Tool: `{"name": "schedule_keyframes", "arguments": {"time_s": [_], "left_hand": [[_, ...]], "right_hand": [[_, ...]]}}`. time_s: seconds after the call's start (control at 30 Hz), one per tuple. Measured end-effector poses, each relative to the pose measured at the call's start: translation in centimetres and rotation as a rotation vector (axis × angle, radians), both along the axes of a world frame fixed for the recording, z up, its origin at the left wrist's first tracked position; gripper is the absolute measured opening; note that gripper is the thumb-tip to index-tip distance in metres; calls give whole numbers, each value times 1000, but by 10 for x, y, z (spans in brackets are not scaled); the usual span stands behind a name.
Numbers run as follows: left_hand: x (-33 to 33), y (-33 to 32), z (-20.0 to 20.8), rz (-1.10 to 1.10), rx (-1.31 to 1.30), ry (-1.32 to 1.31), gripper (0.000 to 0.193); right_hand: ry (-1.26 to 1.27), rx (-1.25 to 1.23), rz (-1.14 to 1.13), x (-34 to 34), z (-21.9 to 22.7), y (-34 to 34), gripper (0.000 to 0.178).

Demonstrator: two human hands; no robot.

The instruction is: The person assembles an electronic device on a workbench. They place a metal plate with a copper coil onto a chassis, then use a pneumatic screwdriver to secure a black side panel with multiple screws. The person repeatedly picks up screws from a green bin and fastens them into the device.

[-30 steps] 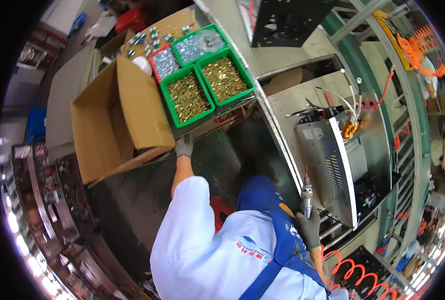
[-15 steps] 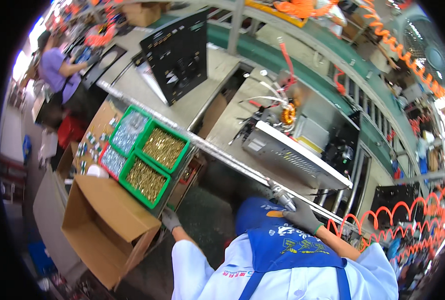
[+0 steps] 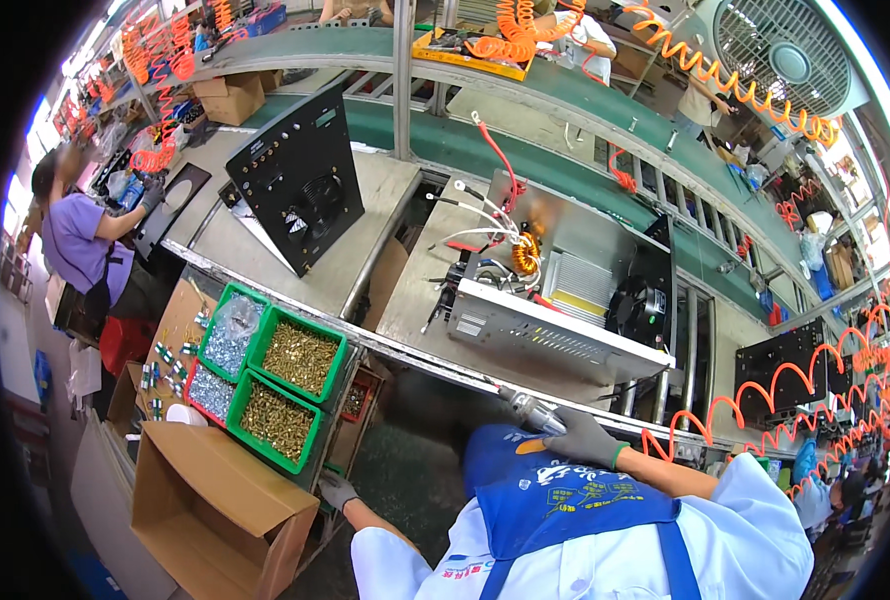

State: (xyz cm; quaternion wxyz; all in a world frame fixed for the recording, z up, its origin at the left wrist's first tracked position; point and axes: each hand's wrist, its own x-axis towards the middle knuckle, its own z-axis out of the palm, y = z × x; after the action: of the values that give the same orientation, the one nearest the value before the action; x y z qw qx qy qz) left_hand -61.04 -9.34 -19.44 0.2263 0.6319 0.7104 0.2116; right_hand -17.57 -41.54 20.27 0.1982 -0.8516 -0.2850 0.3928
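Note:
My right hand [image 3: 585,440], in a grey glove, grips a silver power screwdriver [image 3: 534,411] close to the bench's front edge, its tip pointing up and left. Beyond it on the bench lies an open metal chassis [image 3: 565,341] with a coil, a finned heat sink, a black fan and loose cables. My left hand [image 3: 337,490], also gloved, hangs low by the side of the parts stand, near the cardboard box [image 3: 205,450]; its fingers look loosely stretched, with nothing visible in them. Green bins [image 3: 280,420] of brass-coloured fasteners stand above it.
A black panel [image 3: 300,180] stands upright on the bench at the left. Silver screws [image 3: 227,345] fill other bins. Orange coiled hoses [image 3: 765,400] hang at the right. A co-worker in purple [image 3: 80,235] works at far left; a fan [image 3: 785,60] is mounted top right.
The whole view has tilted and shifted, so bench and chassis sit further left. My right hand keeps the screwdriver near the bench edge; my left stays beside the stand.

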Motion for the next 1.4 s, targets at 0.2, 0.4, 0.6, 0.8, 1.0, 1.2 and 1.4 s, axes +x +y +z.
{"name": "schedule_keyframes", "arguments": {"time_s": [0.2,0.4,0.6,0.8,1.0,1.2,1.4], "left_hand": [[1,-3,-2,103,-214,54,37],[92,-31,27,683,-620,-1366,32],[318,-131,271,-222,-785,-1494,26],[471,-212,378,-720,-878,-1348,22],[572,-292,410,-816,-861,-1181,25],[642,-338,419,-1008,-951,-1054,31],[688,-356,440,-1229,-964,-873,27]], "right_hand": [[159,-8,-110,6,18,-2,57],[184,137,-131,26,19,-30,58],[178,194,-194,61,39,-75,52],[48,449,-187,110,38,-145,54],[26,536,-297,175,46,-235,58],[84,534,-339,229,45,-304,56],[598,475,-337,292,46,-339,54]]}}
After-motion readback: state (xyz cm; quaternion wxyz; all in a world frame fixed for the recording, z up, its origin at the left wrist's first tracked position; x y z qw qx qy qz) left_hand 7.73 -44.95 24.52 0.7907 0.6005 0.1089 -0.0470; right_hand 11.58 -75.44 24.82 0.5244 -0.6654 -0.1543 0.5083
